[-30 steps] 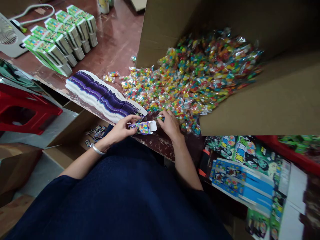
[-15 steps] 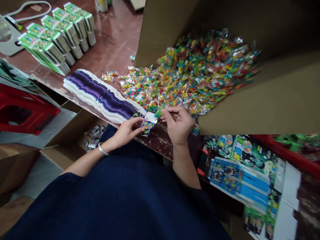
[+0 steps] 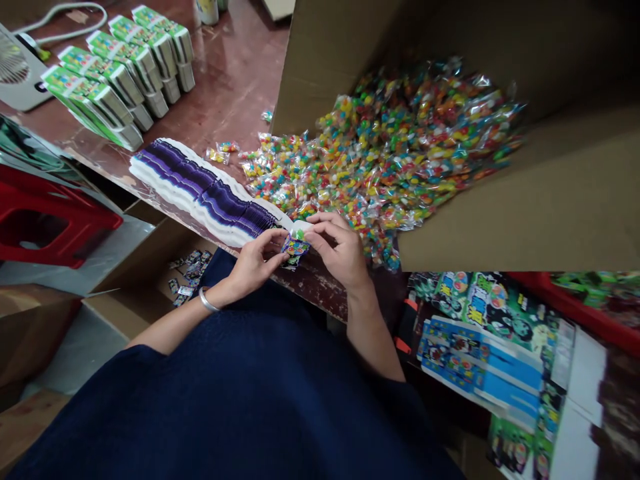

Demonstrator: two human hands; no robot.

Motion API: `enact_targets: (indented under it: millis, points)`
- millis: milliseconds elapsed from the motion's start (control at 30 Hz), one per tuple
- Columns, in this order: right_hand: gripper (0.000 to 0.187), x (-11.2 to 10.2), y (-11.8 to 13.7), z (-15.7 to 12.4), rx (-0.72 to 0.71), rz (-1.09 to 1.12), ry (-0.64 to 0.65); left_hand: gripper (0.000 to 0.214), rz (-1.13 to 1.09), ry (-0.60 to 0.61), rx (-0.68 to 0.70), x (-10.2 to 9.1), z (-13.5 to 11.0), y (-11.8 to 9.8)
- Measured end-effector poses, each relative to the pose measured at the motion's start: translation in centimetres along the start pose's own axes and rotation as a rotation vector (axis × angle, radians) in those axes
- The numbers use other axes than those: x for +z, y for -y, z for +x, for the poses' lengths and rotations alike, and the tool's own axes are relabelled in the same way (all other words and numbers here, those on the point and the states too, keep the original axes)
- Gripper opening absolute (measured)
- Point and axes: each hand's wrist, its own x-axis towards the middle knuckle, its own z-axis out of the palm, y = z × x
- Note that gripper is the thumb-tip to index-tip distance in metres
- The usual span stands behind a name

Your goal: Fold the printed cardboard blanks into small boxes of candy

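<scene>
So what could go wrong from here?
The green candy packet might snag at the mouth of the small box, where the right hand has its fingers. The left hand could squeeze that box out of shape. The row of purple-and-white card pieces lies near the table edge, so a bump might knock some off.

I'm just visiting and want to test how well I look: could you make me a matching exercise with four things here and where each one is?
Things
1. candy packets
2. small printed box
3. green-and-white bundles
4. purple-and-white card pieces

Places
A. in a row along the near edge of the table
B. heaped at the big cardboard box
C. stacked beside the white fan
D. held in the left hand

Pairs: 1-B, 2-D, 3-C, 4-A
</scene>
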Motion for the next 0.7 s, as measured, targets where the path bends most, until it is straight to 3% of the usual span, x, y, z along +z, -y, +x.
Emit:
enact_targets:
  millis: [133, 300, 367, 500, 700]
  points:
    - [0.019, -0.5, -0.2, 0.2, -0.008, 0.008, 0.071, 0.037, 0.059, 0.017, 0.05, 0.0, -0.4, -0.2]
    - [0.035, -0.6, -0.7, 0.7, 0.0, 0.069, 0.342, 0.038, 0.082, 0.001, 0.096, 0.1, -0.8, -0.4]
    - [0.032, -0.3, -0.9, 0.6, 0.061, 0.134, 0.26, 0.042, 0.071, 0.004, 0.081, 0.0, -0.6, -0.5]
    - [0.024, 0.6, -1.0, -0.4, 0.203, 0.263, -0.122, 0.054, -0.071, 0.023, 0.011, -0.4, 0.0, -0.9]
    - [0.03, 3.9, -1.3, -3.3, 0.192, 0.321, -0.193, 0.046, -0.223, 0.044, -0.039, -0.5, 0.1, -1.0]
